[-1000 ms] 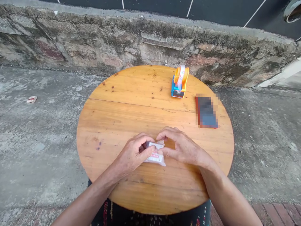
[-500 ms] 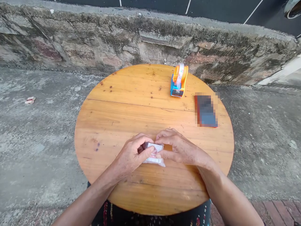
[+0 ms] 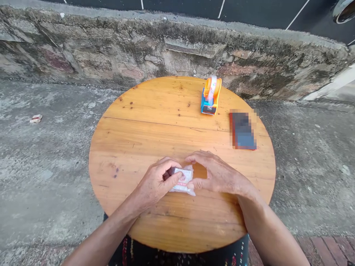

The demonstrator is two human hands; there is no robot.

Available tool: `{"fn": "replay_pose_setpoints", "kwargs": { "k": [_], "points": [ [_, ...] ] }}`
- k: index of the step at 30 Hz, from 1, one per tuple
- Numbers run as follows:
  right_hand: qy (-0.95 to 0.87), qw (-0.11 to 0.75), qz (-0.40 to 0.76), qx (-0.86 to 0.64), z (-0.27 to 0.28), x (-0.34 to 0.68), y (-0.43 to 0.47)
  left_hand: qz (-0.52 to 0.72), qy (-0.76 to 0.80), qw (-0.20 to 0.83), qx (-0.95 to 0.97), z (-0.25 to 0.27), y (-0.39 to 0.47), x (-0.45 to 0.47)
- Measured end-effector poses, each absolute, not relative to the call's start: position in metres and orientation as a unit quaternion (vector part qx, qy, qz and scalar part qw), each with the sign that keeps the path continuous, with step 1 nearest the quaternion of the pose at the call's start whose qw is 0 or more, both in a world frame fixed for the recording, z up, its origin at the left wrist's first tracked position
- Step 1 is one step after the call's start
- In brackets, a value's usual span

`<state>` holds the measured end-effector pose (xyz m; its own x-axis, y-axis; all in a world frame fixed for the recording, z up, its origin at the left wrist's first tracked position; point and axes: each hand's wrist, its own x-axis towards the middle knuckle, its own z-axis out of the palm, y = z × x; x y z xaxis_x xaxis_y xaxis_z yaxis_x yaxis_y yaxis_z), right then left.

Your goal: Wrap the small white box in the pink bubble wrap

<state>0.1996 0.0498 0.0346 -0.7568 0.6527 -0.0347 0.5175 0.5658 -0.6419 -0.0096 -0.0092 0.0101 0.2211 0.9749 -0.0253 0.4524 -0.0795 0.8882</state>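
Note:
A small white packet with red print in a clear plastic wrapper point(image 3: 182, 178) lies near the front of the round wooden table point(image 3: 155, 136). My left hand point(image 3: 159, 178) grips its left side, thumb on top and fingers curled at the far left edge. At the packet's right end is my right hand point(image 3: 215, 171), thumb and fingers spread apart in a wide C. Its thumb tip touches or lies just over the near right corner of the wrapper, while the fingertips sit beyond the far right corner.
A blue and orange tape dispenser point(image 3: 211, 95) with a roll of tape stands at the table's far right. Right of it lies a dark, red-edged flat object point(image 3: 242, 131), blurred out. A rough stone wall point(image 3: 177, 55) rises behind the table. Litter point(image 3: 36, 118) lies on the concrete at left.
My right thumb and fingers have spread apart and drawn slightly right, uncovering more of the packet's right end. My left hand keeps its hold on the packet.

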Motion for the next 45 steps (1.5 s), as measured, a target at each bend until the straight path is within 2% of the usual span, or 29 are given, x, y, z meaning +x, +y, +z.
{"fn": "replay_pose_setpoints", "kwargs": {
  "k": [16, 20, 28, 45],
  "points": [
    [-0.862, 0.099, 0.386, -0.314, 0.033, 0.191, 0.049, 0.322, 0.541, 0.412, 0.658, 0.011, -0.01, -0.008],
    [-0.858, 0.106, 0.376, -0.333, 0.031, 0.192, 0.049, 0.32, 0.546, 0.407, 0.659, 0.012, -0.011, -0.008],
    [-0.877, 0.089, 0.381, -0.277, 0.032, 0.193, 0.053, 0.321, 0.543, 0.405, 0.662, 0.014, -0.009, -0.007],
    [-0.878, 0.13, 0.359, -0.287, 0.03, 0.196, 0.053, 0.347, 0.527, 0.455, 0.628, 0.017, -0.011, -0.017]
  ]
}}
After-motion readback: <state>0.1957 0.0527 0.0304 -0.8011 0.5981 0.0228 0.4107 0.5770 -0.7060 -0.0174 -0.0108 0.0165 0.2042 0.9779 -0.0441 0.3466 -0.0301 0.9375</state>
